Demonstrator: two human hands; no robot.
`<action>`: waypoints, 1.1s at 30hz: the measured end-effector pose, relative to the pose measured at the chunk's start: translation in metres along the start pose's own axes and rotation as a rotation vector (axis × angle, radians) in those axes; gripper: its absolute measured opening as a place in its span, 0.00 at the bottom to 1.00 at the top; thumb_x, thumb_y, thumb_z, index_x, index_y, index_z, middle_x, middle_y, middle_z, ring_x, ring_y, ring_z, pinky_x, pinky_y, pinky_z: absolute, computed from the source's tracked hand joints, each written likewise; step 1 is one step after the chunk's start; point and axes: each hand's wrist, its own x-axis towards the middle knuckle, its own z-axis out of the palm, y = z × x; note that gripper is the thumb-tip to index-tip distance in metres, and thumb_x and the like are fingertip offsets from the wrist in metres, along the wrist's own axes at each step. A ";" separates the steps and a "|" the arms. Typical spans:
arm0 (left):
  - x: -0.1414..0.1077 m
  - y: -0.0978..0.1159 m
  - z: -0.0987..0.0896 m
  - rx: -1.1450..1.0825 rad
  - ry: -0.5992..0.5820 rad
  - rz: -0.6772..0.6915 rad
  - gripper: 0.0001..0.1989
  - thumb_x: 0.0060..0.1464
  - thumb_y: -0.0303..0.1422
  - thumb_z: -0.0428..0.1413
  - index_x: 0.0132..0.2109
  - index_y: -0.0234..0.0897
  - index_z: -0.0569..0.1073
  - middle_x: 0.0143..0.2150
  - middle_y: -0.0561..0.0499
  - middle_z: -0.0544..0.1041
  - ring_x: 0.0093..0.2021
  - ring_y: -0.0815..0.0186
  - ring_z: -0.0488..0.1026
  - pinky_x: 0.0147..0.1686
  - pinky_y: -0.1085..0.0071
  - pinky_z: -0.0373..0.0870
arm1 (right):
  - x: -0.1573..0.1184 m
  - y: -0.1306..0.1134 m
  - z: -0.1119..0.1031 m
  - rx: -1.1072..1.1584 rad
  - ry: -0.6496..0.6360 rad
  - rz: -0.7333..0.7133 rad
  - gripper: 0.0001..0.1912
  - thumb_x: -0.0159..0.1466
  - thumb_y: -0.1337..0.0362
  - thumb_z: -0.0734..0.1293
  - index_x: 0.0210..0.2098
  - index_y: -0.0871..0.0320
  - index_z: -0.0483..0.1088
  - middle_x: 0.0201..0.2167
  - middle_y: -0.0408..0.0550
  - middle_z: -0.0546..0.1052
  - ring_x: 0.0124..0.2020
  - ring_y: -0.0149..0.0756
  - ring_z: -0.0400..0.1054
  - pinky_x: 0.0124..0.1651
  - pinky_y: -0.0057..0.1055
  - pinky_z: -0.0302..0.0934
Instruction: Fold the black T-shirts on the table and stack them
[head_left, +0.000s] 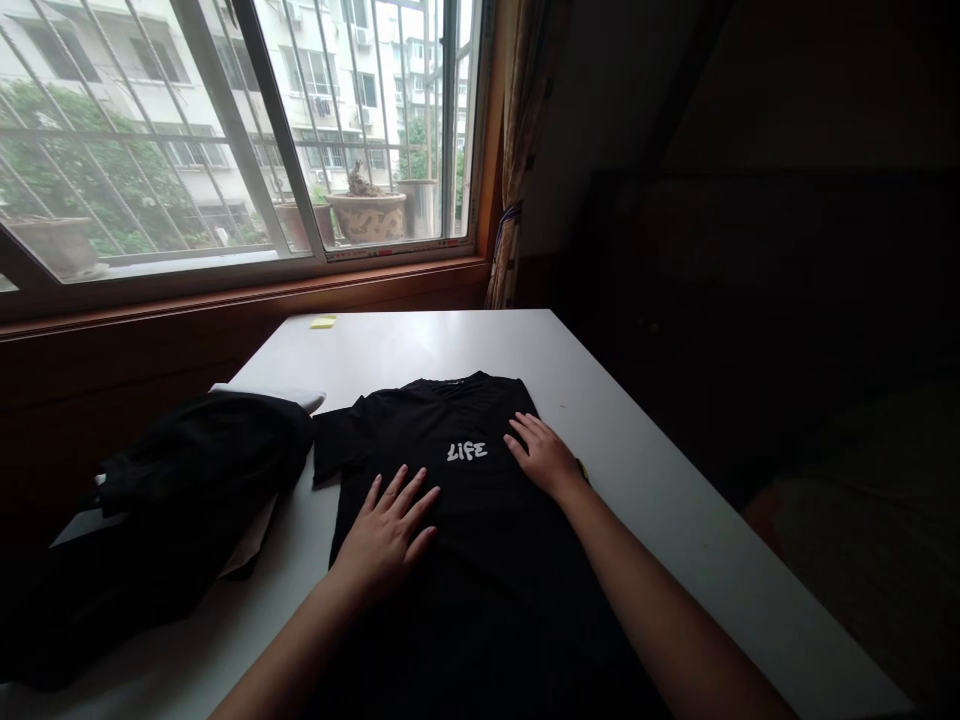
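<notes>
A black T-shirt (pixel 480 530) with small white lettering lies spread on the white table (pixel 675 480), its neckline toward the window. Its sleeve at the left sticks out flat; the one at the right is not seen spread out. My left hand (pixel 390 525) rests on the left part of the shirt, palm down with fingers spread. Near the right edge, below the shoulder, my right hand (pixel 546 455) lies flat on the cloth, fingers stretched out. Neither hand grips anything. The shirt's lower part fades into shadow toward me.
A heap of dark clothes (pixel 195 480) with some white cloth lies at the table's left. A yellow sticky note (pixel 323 322) is at the far left corner. Beyond the table are a barred window (pixel 360 130), potted plants outside and a tied curtain (pixel 516 180).
</notes>
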 end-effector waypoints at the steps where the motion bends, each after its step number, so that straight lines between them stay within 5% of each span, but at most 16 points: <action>1: 0.000 0.005 -0.001 -0.008 -0.003 -0.001 0.29 0.70 0.48 0.45 0.74 0.55 0.52 0.76 0.51 0.52 0.75 0.49 0.48 0.69 0.40 0.53 | -0.002 0.004 -0.002 0.000 -0.003 -0.001 0.25 0.73 0.51 0.58 0.62 0.57 0.71 0.65 0.54 0.69 0.69 0.50 0.59 0.69 0.52 0.56; 7: 0.004 0.018 -0.007 -0.100 0.000 0.001 0.26 0.70 0.47 0.45 0.72 0.53 0.57 0.74 0.53 0.57 0.73 0.51 0.53 0.68 0.41 0.57 | -0.017 0.030 -0.016 0.001 -0.040 -0.006 0.28 0.73 0.49 0.58 0.63 0.59 0.70 0.66 0.55 0.68 0.69 0.50 0.59 0.70 0.52 0.55; 14: 0.024 -0.069 -0.016 -0.197 0.356 -0.405 0.17 0.66 0.36 0.48 0.56 0.41 0.74 0.60 0.44 0.74 0.68 0.51 0.62 0.68 0.51 0.59 | -0.025 0.043 -0.027 0.011 -0.043 -0.016 0.27 0.73 0.49 0.57 0.62 0.58 0.71 0.66 0.54 0.69 0.69 0.49 0.58 0.71 0.51 0.55; 18: 0.046 -0.110 -0.010 -0.336 0.405 -0.632 0.17 0.59 0.32 0.53 0.54 0.38 0.74 0.58 0.40 0.72 0.63 0.47 0.66 0.66 0.48 0.61 | -0.024 0.044 -0.027 0.017 -0.046 -0.025 0.27 0.73 0.50 0.57 0.62 0.59 0.71 0.66 0.55 0.69 0.69 0.49 0.58 0.71 0.50 0.54; 25: 0.071 -0.153 0.012 -0.540 0.496 -0.851 0.29 0.45 0.23 0.58 0.57 0.32 0.69 0.49 0.42 0.70 0.54 0.51 0.72 0.59 0.51 0.69 | -0.024 0.044 -0.027 0.038 -0.030 -0.033 0.26 0.73 0.51 0.57 0.60 0.58 0.73 0.64 0.54 0.71 0.68 0.49 0.60 0.69 0.51 0.56; 29: 0.069 -0.169 0.020 -0.726 0.572 -0.881 0.33 0.44 0.22 0.59 0.60 0.34 0.65 0.37 0.52 0.70 0.39 0.61 0.75 0.47 0.58 0.77 | -0.026 0.038 -0.031 0.005 0.002 -0.041 0.24 0.73 0.52 0.58 0.59 0.56 0.74 0.62 0.54 0.73 0.66 0.50 0.63 0.67 0.52 0.58; 33: 0.064 -0.171 0.029 -0.819 0.701 -0.861 0.32 0.46 0.25 0.57 0.61 0.34 0.63 0.37 0.52 0.71 0.36 0.63 0.75 0.43 0.60 0.78 | -0.021 0.016 -0.037 -0.080 0.051 -0.065 0.23 0.71 0.54 0.60 0.61 0.55 0.72 0.61 0.55 0.73 0.63 0.51 0.65 0.66 0.51 0.59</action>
